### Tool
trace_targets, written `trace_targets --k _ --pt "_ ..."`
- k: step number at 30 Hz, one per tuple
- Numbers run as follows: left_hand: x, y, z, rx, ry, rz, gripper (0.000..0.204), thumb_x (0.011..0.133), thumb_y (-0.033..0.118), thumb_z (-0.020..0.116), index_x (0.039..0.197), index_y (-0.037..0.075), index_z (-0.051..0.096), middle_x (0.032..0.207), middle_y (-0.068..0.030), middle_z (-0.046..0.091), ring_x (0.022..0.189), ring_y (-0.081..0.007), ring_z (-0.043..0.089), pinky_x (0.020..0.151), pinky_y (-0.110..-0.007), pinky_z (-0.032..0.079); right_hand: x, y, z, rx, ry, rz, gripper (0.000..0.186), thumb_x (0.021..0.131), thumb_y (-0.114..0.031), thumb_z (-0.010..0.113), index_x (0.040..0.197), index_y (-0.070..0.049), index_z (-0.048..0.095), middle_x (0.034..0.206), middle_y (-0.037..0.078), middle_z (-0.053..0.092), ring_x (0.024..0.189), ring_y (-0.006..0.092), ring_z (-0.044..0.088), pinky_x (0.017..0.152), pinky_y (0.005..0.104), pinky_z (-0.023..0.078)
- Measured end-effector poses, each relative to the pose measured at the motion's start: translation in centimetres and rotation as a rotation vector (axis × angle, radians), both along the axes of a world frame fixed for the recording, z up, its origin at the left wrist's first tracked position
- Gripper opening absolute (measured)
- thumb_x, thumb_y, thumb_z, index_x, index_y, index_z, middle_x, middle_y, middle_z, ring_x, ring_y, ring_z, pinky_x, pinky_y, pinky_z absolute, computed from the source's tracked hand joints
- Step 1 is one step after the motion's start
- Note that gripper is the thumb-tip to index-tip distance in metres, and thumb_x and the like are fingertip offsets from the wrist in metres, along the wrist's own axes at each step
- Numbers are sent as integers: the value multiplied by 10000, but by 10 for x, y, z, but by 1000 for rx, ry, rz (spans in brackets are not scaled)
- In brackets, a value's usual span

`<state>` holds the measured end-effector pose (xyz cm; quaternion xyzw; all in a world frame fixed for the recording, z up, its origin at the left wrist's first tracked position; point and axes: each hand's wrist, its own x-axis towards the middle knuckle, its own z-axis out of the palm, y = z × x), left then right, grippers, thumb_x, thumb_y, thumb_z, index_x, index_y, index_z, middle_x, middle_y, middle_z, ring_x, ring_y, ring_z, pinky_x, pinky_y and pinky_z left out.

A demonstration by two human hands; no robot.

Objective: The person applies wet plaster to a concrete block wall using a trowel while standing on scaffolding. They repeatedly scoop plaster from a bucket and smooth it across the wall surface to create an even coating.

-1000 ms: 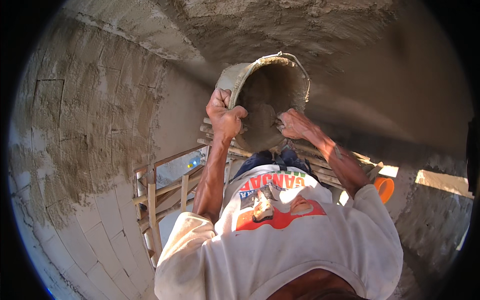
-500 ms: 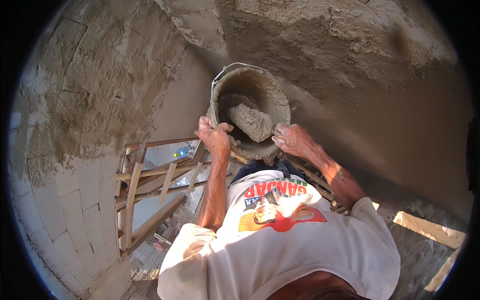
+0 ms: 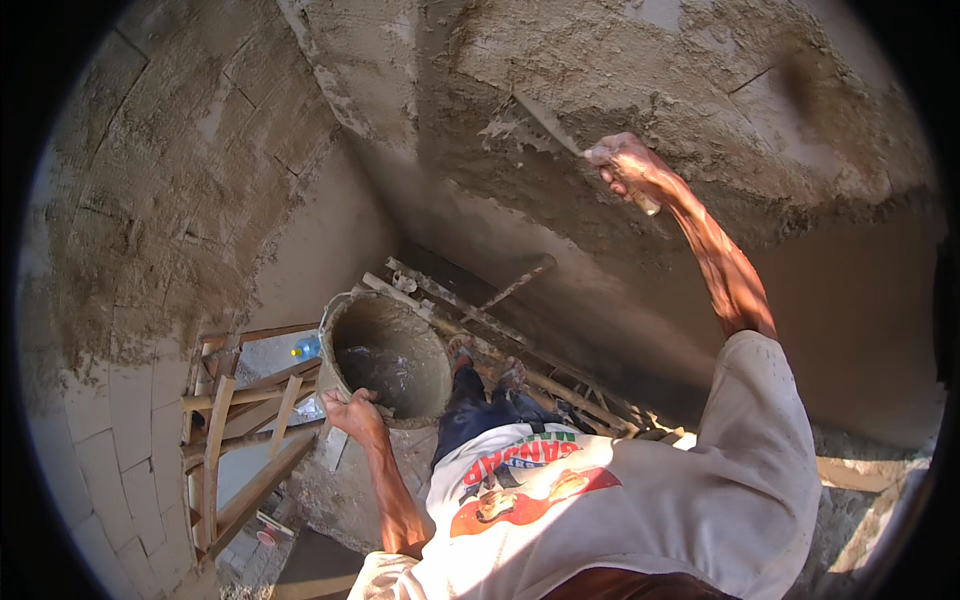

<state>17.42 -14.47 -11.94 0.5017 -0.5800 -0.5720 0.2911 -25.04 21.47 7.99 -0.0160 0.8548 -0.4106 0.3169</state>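
A mortar-crusted bucket (image 3: 432,360) hangs at the left of my body, its mouth turned up toward me. On its near rim my left hand (image 3: 357,415) is closed, thumb over the edge. A little wet mortar (image 3: 375,375) lies inside. My right hand (image 3: 630,168) is raised toward the far wall, fingers wrapped round the handle of a trowel (image 3: 545,120). Its blade is edge-on at the wall, and ragged wet mortar (image 3: 515,132) shows beside the blade; whether the blade touches the wall I cannot tell.
Rough plaster covers the far wall (image 3: 680,90) and part of the left block wall (image 3: 120,470). Bamboo poles (image 3: 560,385) run below, near my feet (image 3: 462,355). A wooden frame (image 3: 250,490) stands at the left, with a blue bottle (image 3: 308,347) behind it.
My right hand has swung from the bucket up to the far wall with the trowel. The mortar lump has left the bucket, which my left hand has lowered to the left.
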Motion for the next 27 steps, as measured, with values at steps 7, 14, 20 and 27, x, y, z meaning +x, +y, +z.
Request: trace_targets --k 7,14,20,27 --pt "9 0 -1 -28 -31 -31 390 608 -202 543 775 83 336 779 14 351 669 -117 400 541 -296 427 105 35 48 -158 286 -240 262 1041 -297 620 893 -82 642 641 -17 547 449 50 449 408 214 360" --pt "-74 52 43 56 3 -398 345 628 -176 580 770 74 390 742 8 477 642 -109 429 548 -288 452 254 25 -121 117 550 243 243 914 -149 644 1114 -17 608 1022 210 682 845 405 677 734 473 553" --pt "-128 108 64 -150 131 -782 387 611 -147 597 753 95 330 744 52 319 670 -95 316 563 -270 345 264 -1 -171 633 703 248 300 836 -143 663 1112 -27 637 993 185 634 885 347 708 742 484 591" --pt "-154 174 131 -213 415 -1145 403 580 -136 590 742 101 307 721 39 268 687 -105 255 581 -278 259 263 61 -136 420 326 278 230 819 -117 639 1013 1 679 964 242 702 910 415 708 755 525 572"
